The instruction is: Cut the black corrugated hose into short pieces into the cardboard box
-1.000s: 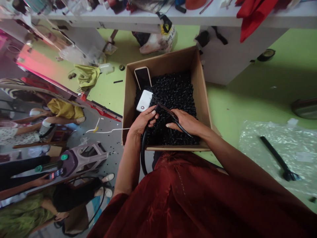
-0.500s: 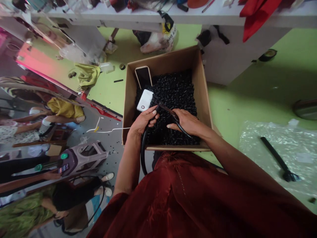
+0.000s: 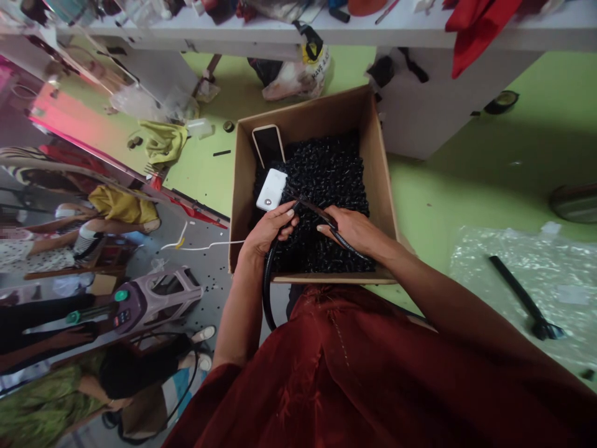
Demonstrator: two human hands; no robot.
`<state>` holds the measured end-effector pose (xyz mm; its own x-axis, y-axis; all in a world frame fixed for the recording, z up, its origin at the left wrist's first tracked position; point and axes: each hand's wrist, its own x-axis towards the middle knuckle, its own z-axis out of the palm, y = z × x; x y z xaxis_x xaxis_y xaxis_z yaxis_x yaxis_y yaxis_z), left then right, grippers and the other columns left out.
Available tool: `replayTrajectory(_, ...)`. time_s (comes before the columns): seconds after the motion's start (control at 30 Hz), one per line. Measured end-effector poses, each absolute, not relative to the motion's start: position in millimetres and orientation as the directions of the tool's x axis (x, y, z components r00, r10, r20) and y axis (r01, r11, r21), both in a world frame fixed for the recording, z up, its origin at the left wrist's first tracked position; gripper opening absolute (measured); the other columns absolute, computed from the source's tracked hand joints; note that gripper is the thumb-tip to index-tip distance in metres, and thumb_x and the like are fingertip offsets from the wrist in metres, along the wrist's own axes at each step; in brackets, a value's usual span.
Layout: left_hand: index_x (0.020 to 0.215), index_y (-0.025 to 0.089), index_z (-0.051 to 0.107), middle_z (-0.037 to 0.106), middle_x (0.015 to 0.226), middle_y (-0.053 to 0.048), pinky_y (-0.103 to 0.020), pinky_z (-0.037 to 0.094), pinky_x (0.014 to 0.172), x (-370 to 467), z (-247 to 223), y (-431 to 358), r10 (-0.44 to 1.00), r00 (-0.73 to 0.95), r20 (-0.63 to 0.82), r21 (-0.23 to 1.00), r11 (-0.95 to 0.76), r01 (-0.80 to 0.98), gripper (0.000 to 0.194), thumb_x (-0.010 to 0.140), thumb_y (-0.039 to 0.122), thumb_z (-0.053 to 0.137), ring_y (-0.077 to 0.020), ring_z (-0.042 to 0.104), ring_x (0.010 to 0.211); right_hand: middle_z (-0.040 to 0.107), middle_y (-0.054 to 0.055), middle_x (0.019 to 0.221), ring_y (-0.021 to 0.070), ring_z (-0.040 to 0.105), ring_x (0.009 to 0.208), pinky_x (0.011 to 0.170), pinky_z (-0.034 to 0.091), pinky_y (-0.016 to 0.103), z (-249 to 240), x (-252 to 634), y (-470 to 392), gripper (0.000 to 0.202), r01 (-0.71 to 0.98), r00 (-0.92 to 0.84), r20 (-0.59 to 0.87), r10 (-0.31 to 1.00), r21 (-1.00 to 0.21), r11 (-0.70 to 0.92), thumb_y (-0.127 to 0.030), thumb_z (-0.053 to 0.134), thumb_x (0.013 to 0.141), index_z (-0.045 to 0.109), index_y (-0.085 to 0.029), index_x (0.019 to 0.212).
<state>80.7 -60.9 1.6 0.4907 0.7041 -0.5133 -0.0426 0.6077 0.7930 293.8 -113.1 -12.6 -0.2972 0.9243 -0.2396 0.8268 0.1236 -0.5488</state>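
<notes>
Over an open cardboard box (image 3: 385, 180), my left hand (image 3: 275, 225) is closed around a black corrugated tube (image 3: 267, 289). The tube's long end hangs down past the box's near edge. My right hand (image 3: 352, 229) grips dark scissors (image 3: 315, 209), whose blades point left toward the tube end at my left fingertips. Whether the blades touch the tube is hard to make out. Below both hands lies a heap of short black pieces (image 3: 326, 165). A white device (image 3: 272, 190), perhaps a power bank, rests on the heap, with a phone (image 3: 269, 145) leaning behind it.
A white cable (image 3: 205, 247) crosses the box's left edge. Right of the box, plastic wrap (image 3: 480, 274) bears a black rod-like item (image 3: 525, 295). A cluttered shelf (image 3: 420, 37) spans the back. A stool (image 3: 163, 295) and seated people are at left.
My right thumb has moved up toward the fingers, and the scissors look more closed. At left, a co-worker's hand has drawn back from the phone on the stool.
</notes>
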Motion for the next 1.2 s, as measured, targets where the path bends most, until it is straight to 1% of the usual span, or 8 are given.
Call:
replayTrajectory(0.1,0.121,0.013,0.057,0.051,0.069,0.002,-0.014,0.018,0.037,82,1,-61,0.688,0.495,-0.53,0.779,0.626,-0.038,0.049,0.075,0.027,0.07,-0.0013,0.034,0.045,0.067,0.014,0.102,0.0268,0.063,0.09,0.074,0.041,0.032,-10,292,-114,0.029,0.86,-0.267,-0.277,0.923,-0.501,0.098,-0.039,0.043,0.091,0.051,-0.018,0.108)
replayTrajectory(0.27,0.118,0.013,0.057,0.049,0.069,0.002,-0.012,0.017,0.037,83,-5,-59,0.67,0.482,-0.565,0.765,0.644,0.001,0.044,0.077,0.027,0.068,-0.0006,0.033,0.044,0.069,0.013,0.1,0.0284,0.065,0.087,0.068,0.04,0.032,-6,289,-115,0.029,0.905,-0.23,-0.348,0.909,-0.42,0.068,-0.038,0.041,0.091,0.051,-0.019,0.11)
replayTrajectory(0.4,0.113,0.013,0.058,0.049,0.069,0.002,-0.011,0.017,0.036,83,-10,-57,0.655,0.47,-0.592,0.752,0.658,0.031,0.037,0.079,0.027,0.065,-0.0002,0.032,0.043,0.07,0.013,0.097,0.0298,0.066,0.085,0.065,0.04,0.032,-6,288,-113,0.03,0.922,-0.221,-0.397,0.891,-0.384,0.057,-0.038,0.04,0.091,0.051,-0.019,0.112)
replayTrajectory(0.73,0.105,0.012,0.058,0.048,0.069,0.002,-0.011,0.017,0.035,82,-13,-57,0.654,0.462,-0.599,0.757,0.651,0.061,0.032,0.079,0.028,0.065,-0.0001,0.033,0.042,0.069,0.016,0.098,0.0321,0.066,0.088,0.067,0.043,0.035,-10,287,-112,0.033,0.928,-0.219,-0.427,0.877,-0.37,0.051,-0.038,0.04,0.09,0.051,-0.019,0.115)
replayTrajectory(0.93,0.099,0.013,0.059,0.048,0.069,0.002,-0.012,0.018,0.035,83,-15,-58,0.661,0.429,-0.615,0.764,0.634,0.119,0.026,0.079,0.028,0.064,-0.0006,0.035,0.042,0.069,0.017,0.098,0.0343,0.066,0.088,0.067,0.044,0.037,-11,286,-113,0.033,0.928,-0.218,-0.435,0.874,-0.37,0.047,-0.037,0.038,0.089,0.053,-0.019,0.113)
replayTrajectory(1.07,0.099,0.013,0.059,0.048,0.069,0.002,-0.012,0.018,0.035,83,-17,-58,0.666,0.418,-0.618,0.77,0.619,0.153,0.024,0.081,0.028,0.062,-0.0007,0.035,0.042,0.069,0.018,0.097,0.0344,0.066,0.087,0.066,0.045,0.037,-12,287,-114,0.033,0.926,-0.222,-0.433,0.873,-0.375,0.05,-0.036,0.038,0.089,0.053,-0.019,0.113)
replayTrajectory(1.2,0.095,0.013,0.057,0.048,0.069,0.001,-0.012,0.019,0.035,84,-18,-57,0.682,0.391,-0.618,0.776,0.609,0.163,0.019,0.082,0.027,0.061,-0.0009,0.035,0.042,0.07,0.018,0.094,0.0337,0.067,0.086,0.066,0.045,0.036,-13,287,-114,0.033,0.93,-0.215,-0.429,0.877,-0.364,0.05,-0.035,0.038,0.089,0.053,-0.018,0.114)
